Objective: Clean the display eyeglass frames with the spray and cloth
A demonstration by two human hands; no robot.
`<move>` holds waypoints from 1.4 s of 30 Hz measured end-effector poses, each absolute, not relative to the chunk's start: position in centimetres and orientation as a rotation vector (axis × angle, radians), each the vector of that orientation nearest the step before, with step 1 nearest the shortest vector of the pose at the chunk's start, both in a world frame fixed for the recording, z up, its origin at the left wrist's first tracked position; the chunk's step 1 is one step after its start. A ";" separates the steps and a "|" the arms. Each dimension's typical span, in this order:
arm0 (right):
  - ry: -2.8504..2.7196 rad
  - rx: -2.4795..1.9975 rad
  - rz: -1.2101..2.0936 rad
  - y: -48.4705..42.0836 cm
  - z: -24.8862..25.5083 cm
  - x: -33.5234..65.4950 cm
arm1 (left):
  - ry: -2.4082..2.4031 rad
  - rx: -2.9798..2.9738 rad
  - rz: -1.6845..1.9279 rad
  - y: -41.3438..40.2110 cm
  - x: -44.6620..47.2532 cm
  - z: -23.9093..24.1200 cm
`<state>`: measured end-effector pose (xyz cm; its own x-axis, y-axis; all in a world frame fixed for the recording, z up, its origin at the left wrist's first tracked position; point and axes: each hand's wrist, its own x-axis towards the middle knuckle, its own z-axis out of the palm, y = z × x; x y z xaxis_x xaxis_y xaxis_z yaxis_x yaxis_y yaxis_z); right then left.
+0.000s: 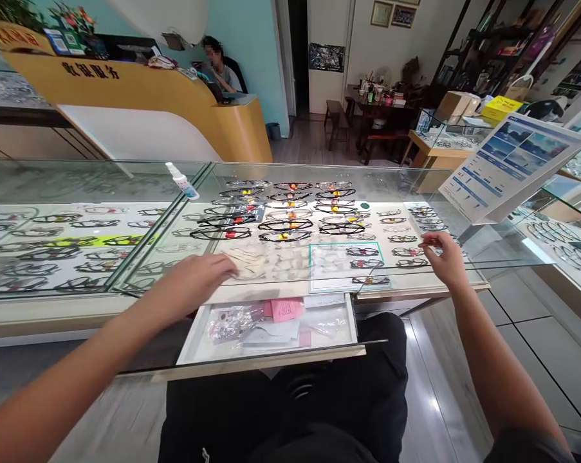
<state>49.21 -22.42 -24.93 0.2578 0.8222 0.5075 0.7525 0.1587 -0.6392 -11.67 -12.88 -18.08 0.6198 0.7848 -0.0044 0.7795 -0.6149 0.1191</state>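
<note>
My left hand (201,281) rests over the glass counter top, its fingers stretched toward a pale beige, wrinkled-looking patch (248,260). Nothing shows in its fingers. My right hand (445,258) is at the right part of the counter, fingers loosely bent and thumb apart, with nothing visible between them. Between the hands, several dark eyeglass frames (285,225) with red, orange and yellow tags stand in three columns. Smaller eyeglasses (402,239) lie in a column near my right hand. Under the counter edge, a pulled-out drawer (191,341) holds plastic bags and a pink packet (286,310).
A white spray bottle (183,181) lies on the glass at the left. A white display sign (507,161) stands at the right. Beyond, a person (227,76) sits behind the yellow reception desk (242,128). More showcases (567,235) flank the right side.
</note>
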 end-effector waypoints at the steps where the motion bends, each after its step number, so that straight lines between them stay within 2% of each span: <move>1: -1.502 -1.611 0.095 -22.3 -24.9 49.7 | 1.373 2.702 0.059 -12.7 -12.9 -17.7; 5: -1.588 -1.666 0.021 -22.0 -25.2 50.7 | 1.542 2.590 0.012 -12.6 -15.5 -16.2; 10: -1.654 -1.702 -0.079 -22.2 -25.3 50.1 | 1.656 2.643 0.035 -12.5 -14.3 -14.4; 20: -1.565 -1.538 -0.063 -23.0 -24.9 50.4 | 1.412 2.810 0.153 -10.4 -6.1 -11.5; 30: -1.626 -1.447 -0.053 -28.0 -25.5 46.0 | 1.192 2.886 0.196 -9.0 -0.7 -12.1; 42: -1.489 -1.387 -0.083 -28.7 -26.6 45.1 | 1.039 2.908 0.223 -7.5 3.3 -11.7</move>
<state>45.08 -28.70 -26.58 0.2233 0.6852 0.6933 0.7578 0.3253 -0.5656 3.30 -7.51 -11.71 0.7646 0.6332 0.1199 0.6267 -0.7740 0.0908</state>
